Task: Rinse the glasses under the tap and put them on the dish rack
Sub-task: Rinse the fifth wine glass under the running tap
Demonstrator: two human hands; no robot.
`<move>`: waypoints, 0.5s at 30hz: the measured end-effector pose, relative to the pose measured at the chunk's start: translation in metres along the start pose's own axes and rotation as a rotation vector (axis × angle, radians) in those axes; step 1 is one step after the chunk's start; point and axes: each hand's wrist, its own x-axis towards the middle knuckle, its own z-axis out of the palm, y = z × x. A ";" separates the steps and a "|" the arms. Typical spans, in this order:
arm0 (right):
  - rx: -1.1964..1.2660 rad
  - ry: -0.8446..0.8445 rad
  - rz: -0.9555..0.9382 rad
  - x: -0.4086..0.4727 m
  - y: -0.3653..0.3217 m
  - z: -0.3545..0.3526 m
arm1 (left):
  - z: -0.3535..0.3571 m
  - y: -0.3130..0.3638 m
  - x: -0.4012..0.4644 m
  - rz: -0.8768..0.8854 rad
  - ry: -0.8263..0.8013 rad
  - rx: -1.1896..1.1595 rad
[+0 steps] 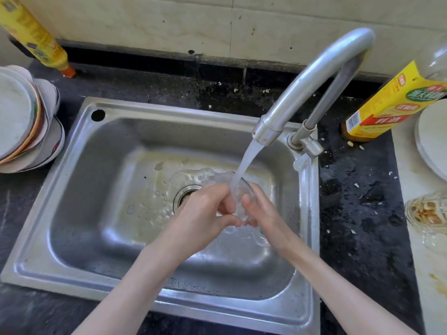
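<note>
Both hands hold one clear glass (pixel 239 197) over the steel sink (pixel 79 151), under water running from the curved tap (pixel 312 78). My left hand (pixel 205 213) grips the glass from the left, fingers curled round it. My right hand (pixel 261 211) grips it from the right, thumb across its front. The stream falls into the glass's mouth, and much of the glass is hidden by fingers. A dirty glass (pixel 427 211) with brown residue lies on the light counter at the right edge.
A stack of plates and bowls (pixel 26 119) stands left of the sink. A yellow bottle (pixel 31 35) leans at the back left, a yellow carton (pixel 391 102) at the back right. A white plate (pixel 433 136) sits at the right. Crumbs dot the dark counter.
</note>
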 end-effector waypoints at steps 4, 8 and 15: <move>0.120 -0.099 0.176 0.006 -0.003 -0.006 | -0.005 -0.009 0.001 0.171 -0.295 0.115; 0.104 -0.229 0.297 0.007 -0.006 -0.010 | -0.007 -0.007 0.000 0.157 -0.308 0.139; 0.022 -0.032 0.071 0.005 -0.001 -0.008 | 0.000 -0.001 0.000 0.045 -0.133 0.062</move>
